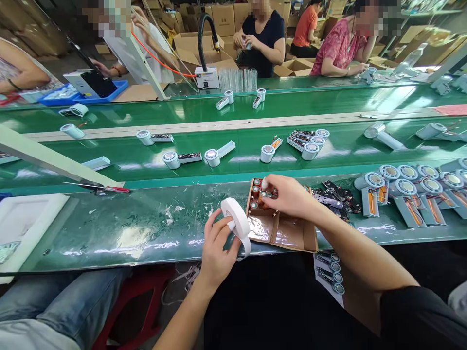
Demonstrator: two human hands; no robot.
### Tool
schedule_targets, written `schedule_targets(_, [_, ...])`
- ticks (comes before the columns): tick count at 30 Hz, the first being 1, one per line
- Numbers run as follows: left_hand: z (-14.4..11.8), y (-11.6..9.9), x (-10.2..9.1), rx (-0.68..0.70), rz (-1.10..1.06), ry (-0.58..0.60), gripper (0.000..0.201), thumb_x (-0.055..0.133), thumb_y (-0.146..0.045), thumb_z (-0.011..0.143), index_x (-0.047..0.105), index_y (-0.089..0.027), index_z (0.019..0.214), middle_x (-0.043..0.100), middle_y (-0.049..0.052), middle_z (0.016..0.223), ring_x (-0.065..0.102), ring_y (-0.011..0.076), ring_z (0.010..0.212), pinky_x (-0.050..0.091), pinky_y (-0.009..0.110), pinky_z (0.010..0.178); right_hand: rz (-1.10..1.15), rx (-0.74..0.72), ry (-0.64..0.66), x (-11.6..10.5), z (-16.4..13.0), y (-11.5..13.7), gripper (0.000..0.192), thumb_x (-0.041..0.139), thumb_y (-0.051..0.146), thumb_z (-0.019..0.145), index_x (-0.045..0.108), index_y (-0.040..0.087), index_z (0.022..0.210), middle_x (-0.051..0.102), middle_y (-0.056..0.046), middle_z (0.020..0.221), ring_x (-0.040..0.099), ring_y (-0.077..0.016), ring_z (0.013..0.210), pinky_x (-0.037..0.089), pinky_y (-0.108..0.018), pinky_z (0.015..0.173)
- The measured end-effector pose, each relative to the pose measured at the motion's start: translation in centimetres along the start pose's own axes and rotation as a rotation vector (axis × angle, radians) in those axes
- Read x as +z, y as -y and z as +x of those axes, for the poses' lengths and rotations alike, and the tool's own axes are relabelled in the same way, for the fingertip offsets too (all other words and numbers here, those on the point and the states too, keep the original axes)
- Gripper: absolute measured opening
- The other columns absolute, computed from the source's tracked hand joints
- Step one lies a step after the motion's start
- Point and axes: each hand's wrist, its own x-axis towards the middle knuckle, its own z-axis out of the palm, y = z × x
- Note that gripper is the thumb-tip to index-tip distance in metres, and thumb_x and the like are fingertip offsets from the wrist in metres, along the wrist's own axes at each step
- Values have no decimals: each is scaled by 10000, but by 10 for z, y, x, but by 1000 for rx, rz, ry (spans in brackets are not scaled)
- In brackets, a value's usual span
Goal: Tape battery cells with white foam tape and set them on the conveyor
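Note:
My left hand (217, 245) holds a white roll of tape (236, 221) upright at the near edge of the green bench, a loose strip hanging from it. To its right lies a shallow brown cardboard tray (288, 233) with several red cylindrical batteries (256, 192) standing in its far left corner. My right hand (288, 195) reaches into that corner, fingers pinched on one of the batteries.
Black circuit boards (337, 194) and several pale blue fan housings (404, 187) lie right of the tray. More fan parts (213, 156) sit on the conveyor belt. A white foam tray (25, 218) is at the left. People work across the line; someone in jeans (65, 301) sits beside me.

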Motion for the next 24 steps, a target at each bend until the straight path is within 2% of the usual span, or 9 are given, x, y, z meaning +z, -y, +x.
schedule_targets(3, [2,-1,0,22,31,-18,278,670,-125,904,635,-239,1155,697,82,1132,550,354,1362,550,604,1064,501,-20,-291,-9,-10,-2,216,703,303,859,540,260,993,690,-31,1057,702,-218,973,583,-370,867])
schedule_targets(5, [3,-1,0,30,42,-16,261,669,-119,904,632,-237,1134,698,78,1122,559,343,1346,547,602,1064,766,-10,-512,-4,-18,3,236,674,308,892,499,292,1050,662,-29,1163,707,-218,1062,597,-394,919])
schedule_targets(7, [6,0,1,45,47,-5,245,665,-115,908,624,-234,1118,697,76,1116,561,331,1335,540,601,1069,909,25,-635,9,-25,12,246,662,310,925,482,313,1093,656,-23,1212,712,-205,1083,602,-403,954])
schedule_targets(11, [10,3,2,103,66,19,253,672,-91,899,618,-224,1108,706,84,1130,535,328,1332,502,619,1099,962,41,-589,27,-37,31,272,707,357,949,522,305,1143,707,-44,1202,720,-206,1082,632,-388,941])
schedule_targets(14, [9,6,0,143,150,30,316,676,-44,867,650,-238,1116,726,75,1132,504,336,1339,485,617,1104,952,11,-565,26,-46,43,227,704,345,970,578,296,1152,733,-51,1213,725,-214,1122,647,-384,939])
schedule_targets(17, [7,5,-2,174,232,42,422,676,-4,836,691,-263,1169,741,69,1143,455,331,1357,527,549,1075,912,-2,-496,27,-52,51,173,687,282,988,656,285,1158,757,-37,1207,729,-206,1145,638,-377,984])
schedule_targets(20, [6,-1,-4,216,269,57,423,664,27,829,716,-257,1139,737,64,1161,401,334,1365,570,474,1030,846,27,-491,36,-53,54,144,645,256,1012,697,271,1145,779,-34,1184,745,-207,1122,639,-375,982])
schedule_targets(24, [8,-9,-7,259,296,97,376,648,72,829,715,-221,1056,741,46,1150,411,322,1286,575,427,1013,623,8,-477,45,-53,50,173,595,222,1024,727,261,1127,793,-43,1170,762,-219,1073,633,-393,973])
